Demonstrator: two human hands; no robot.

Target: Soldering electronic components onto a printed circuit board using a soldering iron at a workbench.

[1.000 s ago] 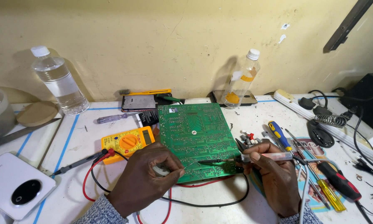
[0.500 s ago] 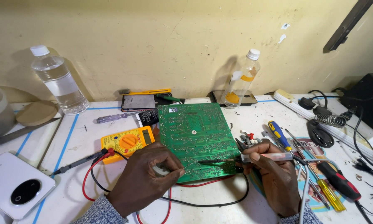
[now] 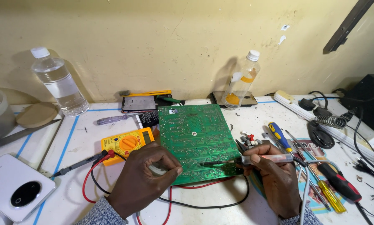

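A green circuit board [image 3: 195, 135] lies solder side up in the middle of the white table. My right hand [image 3: 274, 181] grips a soldering iron [image 3: 267, 158] like a pen, its dark tip resting on the board's near edge. My left hand [image 3: 143, 181] sits at the board's near left corner, fingers pinched around something pale, perhaps solder wire; I cannot tell exactly what it is. Red and black leads [image 3: 182, 199] run under both hands.
A yellow multimeter [image 3: 126, 143] lies left of the board. Screwdrivers [image 3: 280, 136] and small parts sit to the right, with a power strip [image 3: 303, 108] beyond. Two plastic bottles [image 3: 58, 83] [image 3: 242, 81] stand by the wall. A white device [image 3: 14, 191] rests at the near left.
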